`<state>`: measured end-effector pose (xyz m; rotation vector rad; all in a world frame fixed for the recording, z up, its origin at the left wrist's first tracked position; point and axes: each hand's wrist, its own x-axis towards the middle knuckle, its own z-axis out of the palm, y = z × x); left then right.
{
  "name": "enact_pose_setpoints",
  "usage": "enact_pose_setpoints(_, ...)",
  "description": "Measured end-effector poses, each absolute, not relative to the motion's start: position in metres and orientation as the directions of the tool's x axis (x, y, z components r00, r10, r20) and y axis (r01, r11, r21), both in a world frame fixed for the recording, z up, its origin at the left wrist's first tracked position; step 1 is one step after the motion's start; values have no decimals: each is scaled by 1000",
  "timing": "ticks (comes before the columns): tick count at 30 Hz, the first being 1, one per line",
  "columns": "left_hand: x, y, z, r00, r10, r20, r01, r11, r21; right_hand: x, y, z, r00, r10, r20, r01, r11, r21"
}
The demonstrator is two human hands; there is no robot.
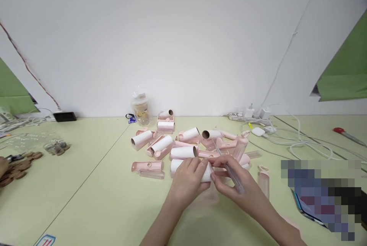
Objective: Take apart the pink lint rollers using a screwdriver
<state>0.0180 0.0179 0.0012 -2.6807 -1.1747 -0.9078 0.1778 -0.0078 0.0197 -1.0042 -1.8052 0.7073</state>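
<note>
My left hand [187, 181] is wrapped around a white lint-roller roll [207, 175] just above the pale green table [100, 196]. My right hand [232, 185] meets it from the right, fingertips on the roll's end, and also holds a clear pen-like tool [233, 175] that slants up to the left. Behind both hands lies a heap of several white paper rolls [183, 151] and pink roller handles [147, 166]. A clear plastic cover [151, 174] lies beside the nearest pink handle.
A plastic bag with a jar [141, 109] stands at the wall. A power strip [248, 116] with white cables [304, 144] is at the back right. Brown discs [17, 165] and small clear pieces [56, 147] lie at far left. A blurred object [323, 196] sits at right.
</note>
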Motion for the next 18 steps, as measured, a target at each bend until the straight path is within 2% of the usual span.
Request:
enact_pose_setpoints(6,17,17,-1,523,687,505,709,-680,190,174,-8,22,-238,886,398,259,453,-853)
enact_pose_setpoints(15,15,16,-3,559,675,482,719,-684,122,172,-9,17,-205,905,373,328,423,-845)
enact_pose_setpoints(18,14,16,-2,538,697,474,709,-678,191,173,-9,18,-147,907,395,344,422,-839)
